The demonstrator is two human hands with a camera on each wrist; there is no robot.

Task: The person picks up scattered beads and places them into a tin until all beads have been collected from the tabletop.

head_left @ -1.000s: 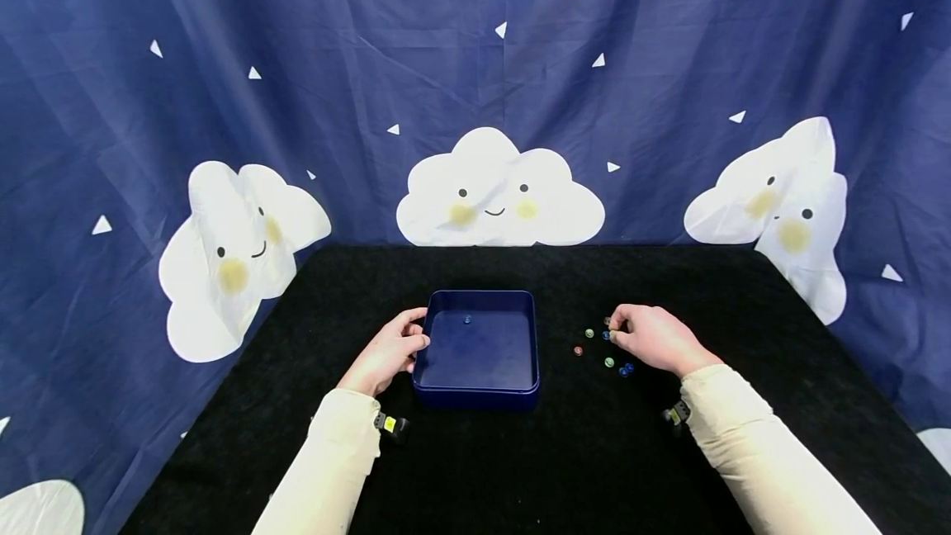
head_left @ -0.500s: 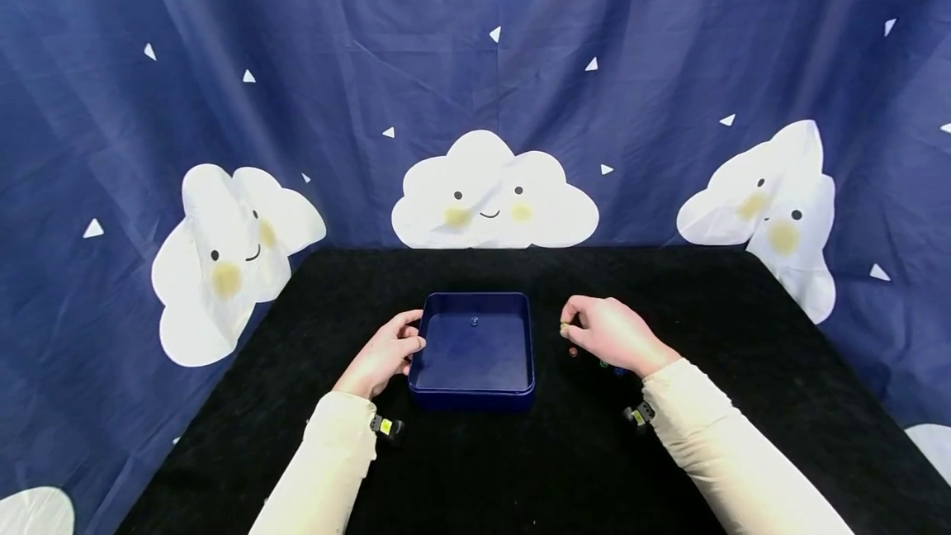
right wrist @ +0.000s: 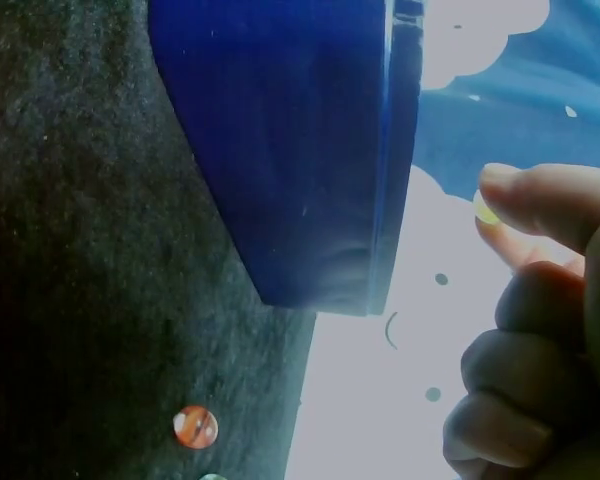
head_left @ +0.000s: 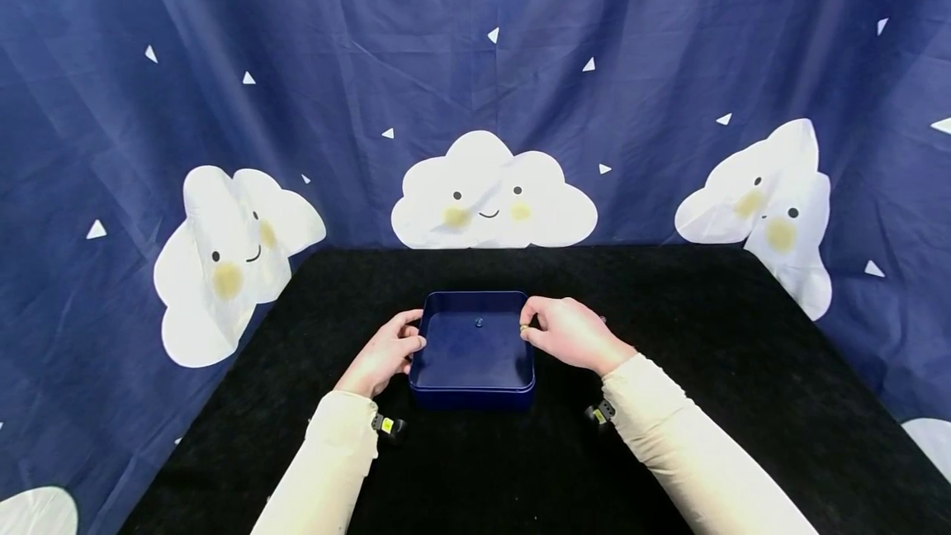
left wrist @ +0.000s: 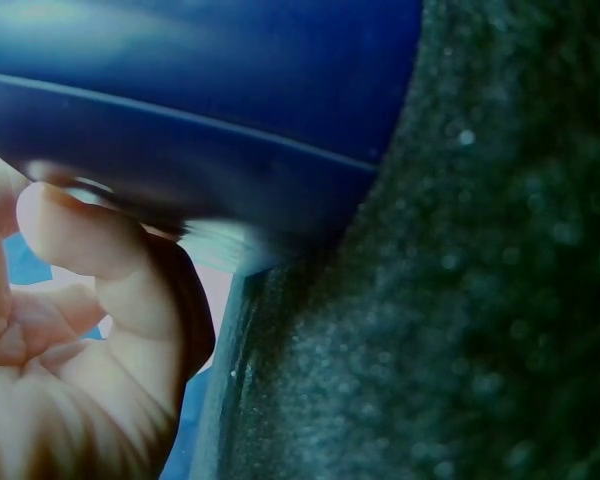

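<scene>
A dark blue square box (head_left: 471, 353) stands on the black cloth between the hands. Inside it, towards the back, lies a small blue marble (head_left: 479, 322). My left hand (head_left: 380, 353) rests against the box's left wall; in the left wrist view its thumb (left wrist: 90, 230) touches the lower side. At the right rim, my right hand (head_left: 572, 333) pinches a yellowish marble (right wrist: 488, 210) between thumb and index finger, above rim height in the right wrist view. The other fingers are curled under.
An orange marble (right wrist: 196, 427) lies on the cloth right of the box. A second marble (right wrist: 212, 477) shows only partly beside it. Further marbles are hidden behind my right hand and sleeve. A blue curtain (head_left: 490, 81) with white clouds hangs behind the table.
My right hand has moved left from the scattered marbles to the box's right rim, carrying the yellowish marble. The blue marble in the box has rolled slightly right. The left hand has stayed at the wall.
</scene>
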